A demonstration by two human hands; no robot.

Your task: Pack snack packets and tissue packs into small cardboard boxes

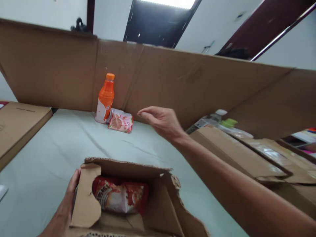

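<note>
Head view: the box [87, 200] opens upward, long axis crosswise, left hand [63, 205] touching, grip unclear, right hand [163, 120] with fingers together

The left hand [64, 204] held the left side of an open cardboard box [85, 204], tipped so that its inside showed. A red printed packet [123, 196] lay within. The right hand [164, 123] reached out above the pale tabletop [143, 144], thumb and fingers drawn together, just to the right of a small pink packet [120, 121]. That packet lay beside an upright orange bottle [106, 100] with an orange cap, near a tall cardboard screen [172, 75] along the back. A flat brown box [22, 121] sat at the far left; at the right, clear plastic containers [217, 116] showed behind more cardboard boxes [237, 151].
</note>
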